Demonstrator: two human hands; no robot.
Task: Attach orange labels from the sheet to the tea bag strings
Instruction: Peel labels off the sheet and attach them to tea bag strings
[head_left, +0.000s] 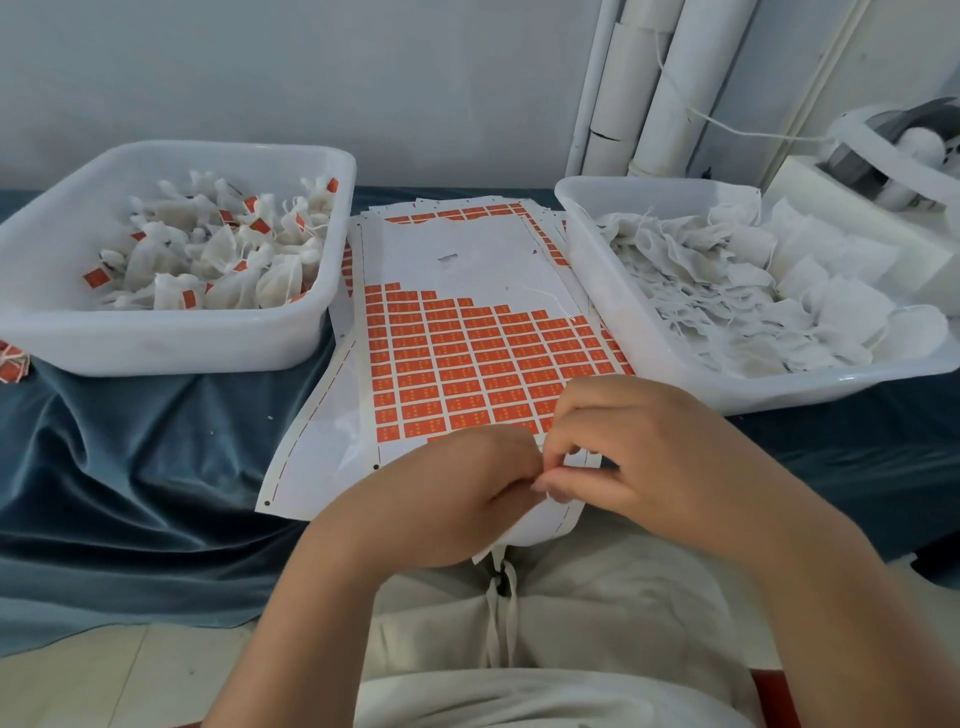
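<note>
Head view: two white tubs flank the label sheet (457, 254) on the cloth-draped tabletop (130, 467). The left tub (156, 343) holds tagged tea bags (223, 254); the right tub (675, 374) holds plain tea bags (727, 291). The left hand (467, 499) and right hand (639, 457) cover the sheet's near edge, their fingers (563, 480) curled tip to tip. Whatever they pinch is hidden. The print on the orange labels (467, 358) is unreadable.

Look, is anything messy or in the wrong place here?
Yes. A few orange labels lie loose on the blue cloth at the far left, outside the left tub and off the sheet. A loose white thread also lies on the sheet.
</note>
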